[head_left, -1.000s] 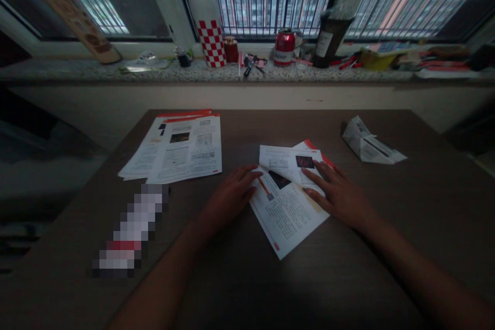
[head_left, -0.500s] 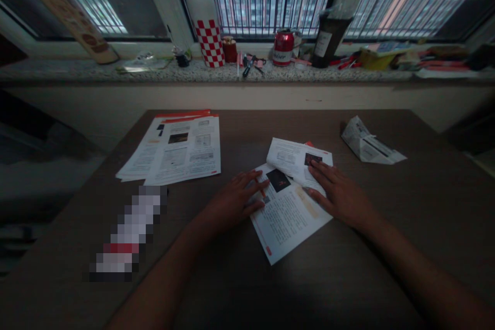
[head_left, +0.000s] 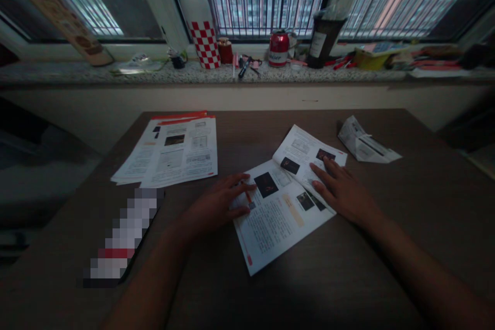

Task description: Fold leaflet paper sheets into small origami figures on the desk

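A printed sheet of paper (head_left: 266,232) lies on the table in front of me, with text, small dark pictures and a fold running across its upper right. Its folded part (head_left: 299,139) angles away to the upper right, lying fairly flat. My left hand (head_left: 224,201) rests with fingers apart on the sheet's left edge. On the folded part, near a dark picture, my right hand (head_left: 340,188) lies with its fingers spread. Neither hand grips anything.
A stack of printed sheets (head_left: 185,154) lies at the left, with a blurred-out phone-like object (head_left: 124,237) nearer me. A folded paper piece (head_left: 363,142) stands at the right. Behind the table, the windowsill (head_left: 154,75) holds a checkered bottle (head_left: 204,44), a red can (head_left: 278,49) and a dark cup (head_left: 325,41).
The folded part has opened outward to the upper right, showing more pictures. My left hand and the sheet's left edge have shifted left; my right hand has moved slightly right.
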Demonstrator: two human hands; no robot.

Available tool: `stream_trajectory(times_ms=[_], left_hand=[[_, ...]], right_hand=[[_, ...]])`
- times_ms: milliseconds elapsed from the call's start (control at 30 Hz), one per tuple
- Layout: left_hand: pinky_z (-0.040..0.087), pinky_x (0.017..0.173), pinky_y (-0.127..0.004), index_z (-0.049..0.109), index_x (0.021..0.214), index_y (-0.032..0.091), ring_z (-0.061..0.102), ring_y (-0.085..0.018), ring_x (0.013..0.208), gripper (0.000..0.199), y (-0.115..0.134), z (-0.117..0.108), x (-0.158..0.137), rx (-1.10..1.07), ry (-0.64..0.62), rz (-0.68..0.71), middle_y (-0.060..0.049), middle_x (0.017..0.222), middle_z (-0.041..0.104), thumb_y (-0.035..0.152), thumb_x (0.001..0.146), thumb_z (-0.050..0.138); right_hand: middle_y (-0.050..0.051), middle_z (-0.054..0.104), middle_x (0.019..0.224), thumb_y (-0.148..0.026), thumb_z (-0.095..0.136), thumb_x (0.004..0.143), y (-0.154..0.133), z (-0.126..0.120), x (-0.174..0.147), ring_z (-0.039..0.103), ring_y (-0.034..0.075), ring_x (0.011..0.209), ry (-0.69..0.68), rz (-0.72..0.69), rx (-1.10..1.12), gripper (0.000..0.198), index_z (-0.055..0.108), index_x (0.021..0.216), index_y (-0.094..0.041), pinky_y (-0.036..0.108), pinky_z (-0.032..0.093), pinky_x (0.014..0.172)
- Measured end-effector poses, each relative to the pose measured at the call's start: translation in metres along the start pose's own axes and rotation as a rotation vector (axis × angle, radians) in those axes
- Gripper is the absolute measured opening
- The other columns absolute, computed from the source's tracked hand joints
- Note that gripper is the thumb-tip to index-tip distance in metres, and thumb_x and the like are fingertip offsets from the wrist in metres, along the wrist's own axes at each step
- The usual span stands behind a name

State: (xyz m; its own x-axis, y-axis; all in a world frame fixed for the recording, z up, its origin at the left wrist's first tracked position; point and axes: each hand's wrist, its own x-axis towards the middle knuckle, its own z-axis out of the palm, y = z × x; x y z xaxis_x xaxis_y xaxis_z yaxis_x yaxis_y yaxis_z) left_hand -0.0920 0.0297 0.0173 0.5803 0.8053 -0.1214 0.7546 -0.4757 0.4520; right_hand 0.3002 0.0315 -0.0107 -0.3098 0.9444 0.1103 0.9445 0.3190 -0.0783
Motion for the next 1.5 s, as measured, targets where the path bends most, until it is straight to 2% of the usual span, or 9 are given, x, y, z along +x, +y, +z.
stream_trajectory(times_ms=[133, 267, 367, 667, 800, 967, 1233, 1367, 1500], left_hand=[[0.043, 0.12, -0.051, 0.062, 0.144, 0.036, 0.05, -0.031, 0.145, 0.047, 0.008, -0.003, 0.001, 0.022, 0.038, -0.004, -0.004, 0.161, 0.048, 0.04, 0.098, 0.069], [0.048, 0.113, -0.048, 0.062, 0.141, 0.024, 0.058, -0.03, 0.131, 0.041, 0.017, 0.005, 0.014, 0.077, 0.253, -0.094, -0.011, 0.145, 0.057, 0.036, 0.102, 0.061], [0.051, 0.108, -0.049, 0.061, 0.138, 0.021, 0.061, -0.031, 0.121, 0.039, 0.019, 0.014, 0.025, 0.113, 0.332, -0.158, -0.012, 0.13, 0.061, 0.037, 0.102, 0.06], [0.055, 0.09, -0.042, 0.066, 0.106, 0.021, 0.068, -0.028, 0.104, 0.017, 0.024, 0.009, 0.032, -0.01, 0.324, -0.292, -0.01, 0.111, 0.068, 0.03, 0.103, 0.052], [0.053, 0.078, -0.038, 0.062, 0.101, 0.024, 0.073, -0.026, 0.093, 0.015, 0.021, -0.003, 0.021, -0.131, 0.247, -0.341, -0.005, 0.102, 0.075, 0.031, 0.104, 0.048], [0.053, 0.078, -0.038, 0.06, 0.1, 0.027, 0.074, -0.026, 0.094, 0.021, 0.002, -0.021, -0.002, -0.174, 0.248, -0.334, -0.004, 0.102, 0.076, 0.042, 0.104, 0.047], [0.056, 0.078, -0.04, 0.06, 0.095, 0.025, 0.073, -0.027, 0.085, 0.028, -0.022, -0.042, -0.052, -0.255, 0.272, -0.506, -0.004, 0.091, 0.076, 0.051, 0.098, 0.05], [0.057, 0.069, -0.037, 0.059, 0.093, 0.024, 0.073, -0.029, 0.083, 0.039, -0.028, -0.047, -0.075, -0.285, 0.346, -0.587, -0.005, 0.086, 0.075, 0.063, 0.091, 0.053], [0.057, 0.067, -0.035, 0.059, 0.097, 0.024, 0.072, -0.027, 0.079, 0.039, -0.042, -0.049, -0.085, -0.286, 0.468, -0.683, -0.005, 0.088, 0.074, 0.062, 0.089, 0.054]], right_hand=[[0.011, 0.028, 0.175, -0.059, 0.03, 0.11, 0.003, 0.003, 0.001, 0.036, 0.037, 0.156, 0.011, 0.018, 0.004, 0.062, 0.045, 0.162, -0.028, 0.059, 0.037, 0.123], [0.014, 0.031, 0.174, -0.06, 0.029, 0.11, 0.004, 0.005, 0.001, 0.034, 0.038, 0.157, 0.015, -0.001, 0.006, 0.064, 0.045, 0.162, -0.026, 0.062, 0.037, 0.122], [0.014, 0.035, 0.172, -0.062, 0.028, 0.109, 0.005, 0.006, 0.001, 0.033, 0.039, 0.158, 0.01, -0.012, 0.007, 0.067, 0.043, 0.163, -0.025, 0.064, 0.036, 0.122], [0.01, 0.035, 0.172, -0.062, 0.027, 0.109, 0.003, 0.007, -0.001, 0.034, 0.039, 0.157, -0.008, -0.014, -0.013, 0.068, 0.04, 0.164, -0.026, 0.063, 0.034, 0.124], [0.01, 0.035, 0.172, -0.062, 0.024, 0.109, 0.004, 0.008, 0.0, 0.033, 0.038, 0.157, -0.005, -0.011, -0.011, 0.069, 0.041, 0.164, -0.025, 0.062, 0.034, 0.124], [0.012, 0.038, 0.17, -0.061, 0.021, 0.11, 0.003, 0.008, 0.001, 0.035, 0.04, 0.156, 0.001, 0.046, -0.021, 0.07, 0.044, 0.163, -0.022, 0.062, 0.036, 0.123], [0.013, 0.036, 0.171, -0.063, 0.021, 0.109, 0.009, 0.012, 0.003, 0.035, 0.042, 0.156, 0.005, 0.081, -0.026, 0.072, 0.042, 0.164, -0.022, 0.064, 0.034, 0.123], [0.014, 0.036, 0.171, -0.065, 0.021, 0.108, 0.012, 0.015, 0.003, 0.034, 0.043, 0.156, 0.022, 0.11, -0.031, 0.073, 0.041, 0.165, -0.023, 0.066, 0.035, 0.122], [0.015, 0.036, 0.171, -0.064, 0.021, 0.108, 0.013, 0.016, 0.003, 0.033, 0.045, 0.156, 0.025, 0.103, -0.036, 0.074, 0.042, 0.164, -0.02, 0.068, 0.036, 0.121]])
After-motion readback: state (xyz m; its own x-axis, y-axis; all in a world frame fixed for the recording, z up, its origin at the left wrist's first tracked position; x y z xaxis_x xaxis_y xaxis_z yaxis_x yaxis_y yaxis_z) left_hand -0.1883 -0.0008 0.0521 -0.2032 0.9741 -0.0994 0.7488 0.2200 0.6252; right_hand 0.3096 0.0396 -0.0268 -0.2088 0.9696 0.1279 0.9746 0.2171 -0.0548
